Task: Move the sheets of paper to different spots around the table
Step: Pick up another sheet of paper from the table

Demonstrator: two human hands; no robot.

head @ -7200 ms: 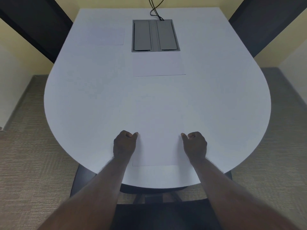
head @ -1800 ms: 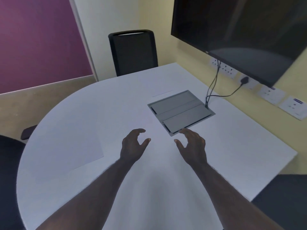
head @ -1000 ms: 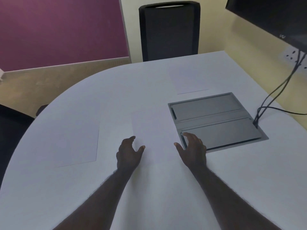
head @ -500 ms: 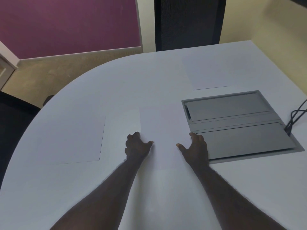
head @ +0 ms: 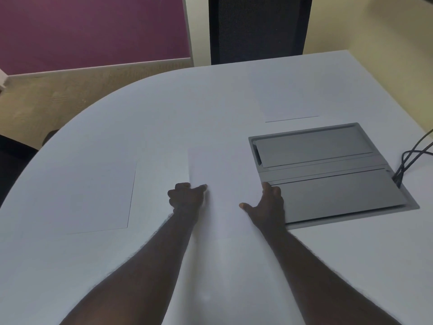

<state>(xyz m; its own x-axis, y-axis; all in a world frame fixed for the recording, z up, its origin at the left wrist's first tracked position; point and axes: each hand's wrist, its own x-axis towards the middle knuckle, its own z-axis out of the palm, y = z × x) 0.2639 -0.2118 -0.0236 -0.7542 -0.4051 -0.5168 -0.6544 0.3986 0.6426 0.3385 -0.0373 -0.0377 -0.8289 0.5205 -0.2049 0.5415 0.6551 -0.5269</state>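
Note:
Three white sheets lie on the white table [head: 164,109]. The middle sheet [head: 222,174] is between my hands. My left hand [head: 187,197] is curled at its left edge, thumb on top of the paper, pinching it. My right hand [head: 267,206] rests at the sheet's right edge with fingers spread and the thumb pointing left on the paper. The left sheet [head: 100,195] lies flat near the table's rounded edge. The far sheet [head: 290,102] lies flat beyond the grey box.
A grey recessed cable box [head: 328,174] with two closed lids sits just right of my right hand, with black cables [head: 407,160] leaving its right side. A black chair [head: 255,29] stands at the far side, and another dark chair [head: 11,165] at the left.
My view has swung over the table and dropped closer. Both hands have come down onto the middle sheet's side edges, and my left hand has closed on its left edge.

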